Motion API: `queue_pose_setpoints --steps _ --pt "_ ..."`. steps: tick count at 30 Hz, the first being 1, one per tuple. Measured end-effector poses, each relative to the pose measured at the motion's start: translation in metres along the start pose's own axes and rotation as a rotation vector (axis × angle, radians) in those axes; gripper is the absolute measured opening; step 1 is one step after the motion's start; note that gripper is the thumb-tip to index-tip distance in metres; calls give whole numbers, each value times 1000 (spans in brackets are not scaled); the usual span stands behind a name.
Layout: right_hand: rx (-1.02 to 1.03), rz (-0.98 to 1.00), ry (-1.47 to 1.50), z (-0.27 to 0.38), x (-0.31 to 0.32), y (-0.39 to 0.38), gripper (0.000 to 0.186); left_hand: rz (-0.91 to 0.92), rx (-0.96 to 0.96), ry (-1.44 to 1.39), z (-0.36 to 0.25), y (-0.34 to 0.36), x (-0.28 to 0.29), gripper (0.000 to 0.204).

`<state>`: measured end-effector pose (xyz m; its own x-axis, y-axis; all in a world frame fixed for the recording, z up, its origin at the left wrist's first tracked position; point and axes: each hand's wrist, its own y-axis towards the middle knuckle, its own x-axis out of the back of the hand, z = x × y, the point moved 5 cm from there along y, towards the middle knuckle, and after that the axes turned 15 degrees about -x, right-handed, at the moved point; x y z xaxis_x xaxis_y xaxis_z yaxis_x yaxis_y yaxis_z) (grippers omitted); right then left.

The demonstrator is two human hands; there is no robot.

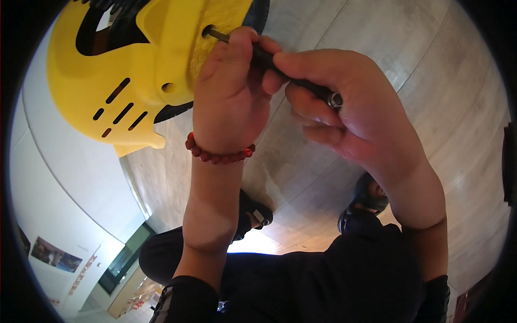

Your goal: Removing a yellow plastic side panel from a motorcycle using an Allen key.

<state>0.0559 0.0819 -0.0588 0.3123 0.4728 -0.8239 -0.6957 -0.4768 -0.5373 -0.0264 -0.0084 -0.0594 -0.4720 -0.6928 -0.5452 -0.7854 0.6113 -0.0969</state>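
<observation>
Screwdriver [263, 57] slants up-left into yellow shell [166, 54] — left fingers [273, 82], right fingers [315, 109] pinching it

Floor: grey-brown wood-look planks [436, 91], fine dark seams, running across the centre and right of the view; soft shadows, paler streaks. 
Wall: white, smooth-faced [59, 177], at left; one thin dark seam, bowed by the lens. 
Wall fittings: dark-toned photo print [55, 254], lower left; slanting row of small red markings [83, 275] beside it. 
Opening: dark-framed, greenish glazed panel [126, 257], door or window, cannot tell which. 
Furniture: light wood-toned unit [123, 304], lower left, contents indistinct. 
Light: bright white glare [252, 243] on the floor, lower centre.
</observation>
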Motion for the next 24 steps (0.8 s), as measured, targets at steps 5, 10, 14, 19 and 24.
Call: queue_pose_setpoints --steps 5,10,14,19,24 --pt "907 -801 -1263 3 -12 -6 21 -190 1 80 1 -2 3 21" --pt "915 -926 -1535 10 -21 -17 20 -161 -3 118 0 3 11 18" --pt "868 -568 -839 10 -4 -17 19 -184 -13 93 -3 0 6 19" --pt "198 -349 -702 -2 12 -15 18 -204 -2 33 -6 1 10 24" --pt "932 -903 -1710 10 -14 -35 22 -55 100 -87 -5 -6 10 30"
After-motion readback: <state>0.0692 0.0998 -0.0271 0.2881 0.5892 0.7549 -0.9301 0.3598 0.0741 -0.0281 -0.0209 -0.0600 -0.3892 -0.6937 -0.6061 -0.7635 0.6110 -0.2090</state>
